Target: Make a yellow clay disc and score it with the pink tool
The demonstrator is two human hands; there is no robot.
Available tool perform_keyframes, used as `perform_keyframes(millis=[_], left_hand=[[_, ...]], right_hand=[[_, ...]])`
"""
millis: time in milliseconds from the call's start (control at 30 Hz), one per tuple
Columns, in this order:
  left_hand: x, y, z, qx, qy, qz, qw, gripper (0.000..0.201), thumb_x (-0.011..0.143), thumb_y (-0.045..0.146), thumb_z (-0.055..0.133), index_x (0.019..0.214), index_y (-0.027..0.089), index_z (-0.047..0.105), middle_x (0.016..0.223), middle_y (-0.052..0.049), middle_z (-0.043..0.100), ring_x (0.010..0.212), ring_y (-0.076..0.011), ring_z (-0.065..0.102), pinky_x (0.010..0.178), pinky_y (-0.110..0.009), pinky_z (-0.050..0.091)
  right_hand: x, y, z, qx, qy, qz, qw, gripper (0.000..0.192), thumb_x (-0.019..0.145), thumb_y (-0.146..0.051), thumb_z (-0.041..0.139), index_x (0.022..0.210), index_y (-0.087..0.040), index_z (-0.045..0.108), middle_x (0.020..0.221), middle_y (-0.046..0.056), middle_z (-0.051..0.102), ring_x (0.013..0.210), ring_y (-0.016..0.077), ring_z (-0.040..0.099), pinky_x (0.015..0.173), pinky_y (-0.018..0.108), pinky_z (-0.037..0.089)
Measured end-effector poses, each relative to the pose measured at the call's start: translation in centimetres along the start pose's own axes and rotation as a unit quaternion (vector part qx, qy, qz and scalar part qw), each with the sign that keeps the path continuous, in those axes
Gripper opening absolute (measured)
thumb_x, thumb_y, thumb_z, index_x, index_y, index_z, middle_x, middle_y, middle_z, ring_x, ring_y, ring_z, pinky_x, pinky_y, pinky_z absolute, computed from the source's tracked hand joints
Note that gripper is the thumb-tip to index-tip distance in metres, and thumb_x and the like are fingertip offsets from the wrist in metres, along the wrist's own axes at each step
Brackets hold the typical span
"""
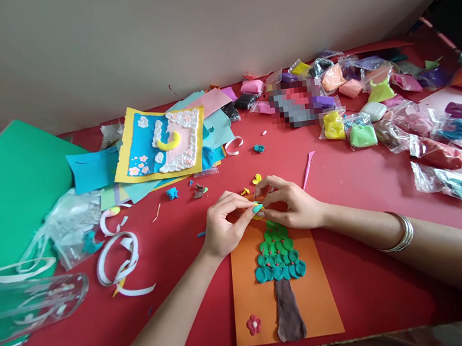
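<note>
Pinched between the fingertips of your left hand [223, 227] and right hand [289, 202] is a small yellow clay bit [258, 213], held just over the tree's top. Nearest you, the orange card [313, 297] already carries a brown trunk [289, 312], a pink flower [253, 324] and layered green leaves [278, 254]; the crown looks unfinished. Farther off, clay bags [361, 134] and a finished blue picture [160, 145] lie on the red table [363, 190].
</note>
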State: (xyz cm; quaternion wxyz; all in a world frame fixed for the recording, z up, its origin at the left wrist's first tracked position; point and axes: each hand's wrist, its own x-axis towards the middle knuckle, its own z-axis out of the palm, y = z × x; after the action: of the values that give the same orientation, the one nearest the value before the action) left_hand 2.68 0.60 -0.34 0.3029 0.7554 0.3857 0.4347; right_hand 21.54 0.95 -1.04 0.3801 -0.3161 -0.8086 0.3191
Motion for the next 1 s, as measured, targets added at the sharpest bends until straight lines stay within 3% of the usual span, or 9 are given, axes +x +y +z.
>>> perform_keyframes(millis=[133, 233, 400, 567, 700, 900, 1000], left_hand=[[-0.17, 0.05, 0.01, 0.010, 0.025, -0.013, 1.000, 0.012, 0.080, 0.023, 0.064, 0.068, 0.019, 0.067, 0.065, -0.001, 0.065, 0.063, -0.0126, 0.057, 0.056, -0.024, 0.046], [-0.30, 0.03, -0.07, 0.000, 0.019, -0.021, 1.000, 0.012, 0.080, 0.024, 0.064, 0.070, 0.019, 0.068, 0.067, -0.002, 0.066, 0.066, -0.0129, 0.058, 0.058, -0.024, 0.048], [-0.27, -0.01, -0.37, -0.004, -0.011, -0.049, 0.999, 0.017, 0.080, 0.029, 0.065, 0.092, 0.019, 0.071, 0.082, -0.006, 0.069, 0.075, -0.0160, 0.063, 0.061, -0.026, 0.050], [0.02, -0.06, -0.22, 0.024, 0.002, -0.010, 1.000, 0.011, 0.080, 0.025, 0.065, 0.072, 0.019, 0.071, 0.066, -0.002, 0.067, 0.064, -0.0135, 0.058, 0.059, -0.025, 0.049], [-0.03, -0.01, -0.04, 0.018, 0.021, -0.027, 0.999, 0.013, 0.081, 0.026, 0.064, 0.072, 0.020, 0.071, 0.065, -0.002, 0.066, 0.063, -0.0133, 0.057, 0.057, -0.025, 0.048], [-0.14, -0.12, 0.07, 0.008, 0.020, -0.047, 0.999, 0.014, 0.081, 0.028, 0.064, 0.087, 0.019, 0.073, 0.076, -0.004, 0.070, 0.069, -0.0141, 0.061, 0.059, -0.024, 0.050], [-0.14, -0.14, 0.06, 0.026, 0.030, -0.035, 0.999, 0.012, 0.080, 0.028, 0.064, 0.081, 0.019, 0.072, 0.070, -0.003, 0.068, 0.064, -0.0130, 0.059, 0.055, -0.023, 0.048]], right_hand=[[0.07, -0.01, 0.08, -0.006, 0.007, 0.020, 1.000, 0.021, 0.080, -0.036, 0.066, 0.081, -0.016, 0.071, 0.097, 0.010, 0.058, 0.091, 0.0198, 0.057, 0.086, 0.039, 0.050], [0.03, 0.17, 0.12, -0.003, 0.009, 0.002, 1.000, 0.019, 0.085, -0.031, 0.059, 0.082, -0.017, 0.071, 0.096, 0.010, 0.058, 0.090, 0.0185, 0.057, 0.086, 0.038, 0.050], [-0.09, 0.27, 0.09, -0.016, 0.003, -0.004, 1.000, 0.016, 0.085, -0.022, 0.057, 0.078, -0.016, 0.070, 0.097, 0.010, 0.058, 0.094, 0.0190, 0.057, 0.086, 0.035, 0.050], [-0.04, 0.03, 0.07, -0.032, 0.037, 0.025, 0.998, 0.015, 0.083, -0.027, 0.062, 0.079, -0.016, 0.071, 0.093, 0.009, 0.060, 0.092, 0.0192, 0.057, 0.086, 0.037, 0.049], [0.03, 0.02, 0.02, -0.027, 0.023, 0.048, 0.998, 0.022, 0.083, -0.037, 0.063, 0.083, -0.017, 0.071, 0.096, 0.009, 0.061, 0.094, 0.0206, 0.057, 0.086, 0.039, 0.049], [-0.05, 0.25, 0.17, -0.032, 0.036, 0.015, 0.999, 0.018, 0.088, -0.025, 0.055, 0.080, -0.016, 0.070, 0.095, 0.010, 0.062, 0.093, 0.0200, 0.057, 0.085, 0.038, 0.049], [-0.08, 0.21, 0.19, -0.037, 0.040, 0.016, 0.998, 0.019, 0.088, -0.024, 0.054, 0.079, -0.016, 0.069, 0.094, 0.010, 0.062, 0.092, 0.0200, 0.057, 0.085, 0.038, 0.049]])
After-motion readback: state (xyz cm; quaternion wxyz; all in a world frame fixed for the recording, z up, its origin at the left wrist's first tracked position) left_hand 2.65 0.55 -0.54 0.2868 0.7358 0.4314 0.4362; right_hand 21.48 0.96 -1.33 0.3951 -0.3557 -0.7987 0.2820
